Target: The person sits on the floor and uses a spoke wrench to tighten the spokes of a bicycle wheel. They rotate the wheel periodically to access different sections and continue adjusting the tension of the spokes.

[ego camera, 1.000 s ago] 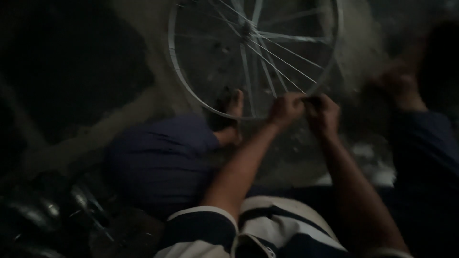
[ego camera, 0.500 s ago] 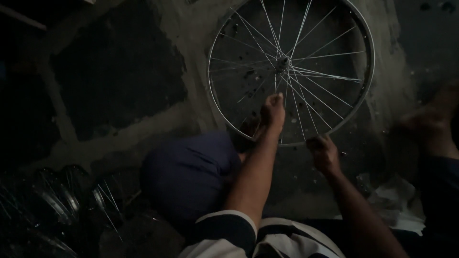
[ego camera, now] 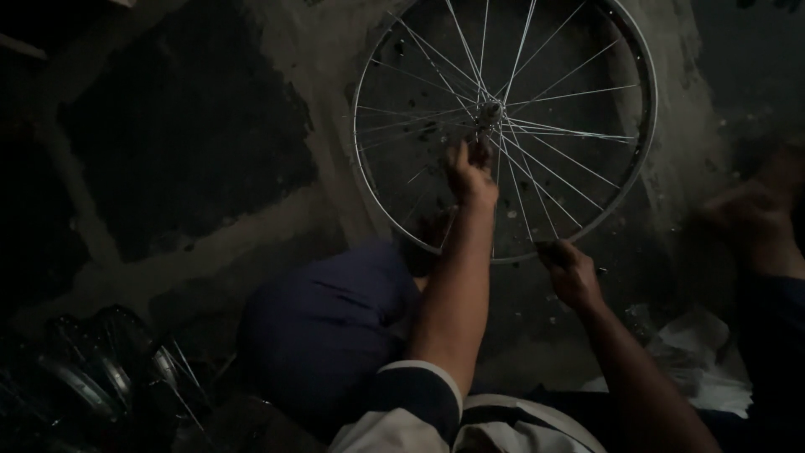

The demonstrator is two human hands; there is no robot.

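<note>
Spoked bicycle wheel (ego camera: 637, 92) lies flat on the dark floor (ego camera: 184, 143). Left hand (ego camera: 471, 174) reaches among the spokes just below the hub (ego camera: 490, 111). Right hand (ego camera: 572, 273) grips the near rim. Another person's hand (ego camera: 746, 214), blurred, at right edge.

A dim bicycle repair workshop: a bare, silver spoked wheel rim without a tyre (ego camera: 503, 126) lies on the rough, stained concrete floor (ego camera: 184, 151), and a heap of dark metal wheel rims (ego camera: 101, 377) is stacked at the lower left.
</note>
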